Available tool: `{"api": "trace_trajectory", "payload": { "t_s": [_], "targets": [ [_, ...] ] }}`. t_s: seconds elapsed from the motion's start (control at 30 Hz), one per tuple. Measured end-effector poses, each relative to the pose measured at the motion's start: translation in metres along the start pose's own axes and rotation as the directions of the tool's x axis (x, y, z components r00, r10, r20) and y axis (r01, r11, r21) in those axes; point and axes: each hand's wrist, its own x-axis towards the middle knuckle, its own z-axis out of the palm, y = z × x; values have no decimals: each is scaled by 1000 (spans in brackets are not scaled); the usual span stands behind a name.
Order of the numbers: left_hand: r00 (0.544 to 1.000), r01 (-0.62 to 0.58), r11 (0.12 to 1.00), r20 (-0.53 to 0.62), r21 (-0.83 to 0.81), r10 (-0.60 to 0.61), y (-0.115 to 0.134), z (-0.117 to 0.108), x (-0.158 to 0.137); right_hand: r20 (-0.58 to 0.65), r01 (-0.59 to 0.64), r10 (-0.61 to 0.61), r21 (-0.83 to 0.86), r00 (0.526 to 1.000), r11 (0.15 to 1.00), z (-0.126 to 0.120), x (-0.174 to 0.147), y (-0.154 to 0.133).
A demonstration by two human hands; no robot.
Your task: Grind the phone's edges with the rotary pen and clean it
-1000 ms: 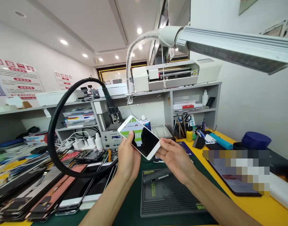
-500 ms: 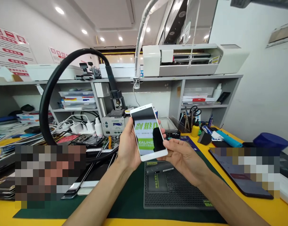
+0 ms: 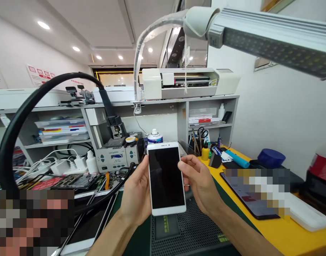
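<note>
two hands on one phone (image 3: 166, 177), held upright over the mat (image 3: 197, 227) near the desk's front edge: left hand (image 3: 136, 197) clamped along its left side, right hand (image 3: 199, 181) pinching the right edge. looks like inspection of the dark screen; likely calls for steady grip, slow tilting. phone's back hidden, left-front corner of desk blurred out.

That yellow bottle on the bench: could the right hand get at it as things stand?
Probably yes: the yellow bottle stands just beyond the right hand with nothing between, though that hand touches the white phone.
</note>
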Motion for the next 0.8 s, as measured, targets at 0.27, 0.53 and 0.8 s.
{"api": "trace_trajectory", "payload": {
  "t_s": [0.27, 0.53, 0.8],
  "targets": [
    [979, 171, 985, 104, 36, -174, -8, 1, -3, 115, 28, -36, 75, 993, 997, -6, -4, -8],
    [981, 141, 973, 104, 184, -161, -15, -4, -3, 118, 17, -33, 138, 993, 990, -8, -5, -14],
    [997, 71, 952, -1, 298, -74, -23, -12, -6, 70, 71, -78, 98, 994, 993, -9, -5, -14]
  ]
}}
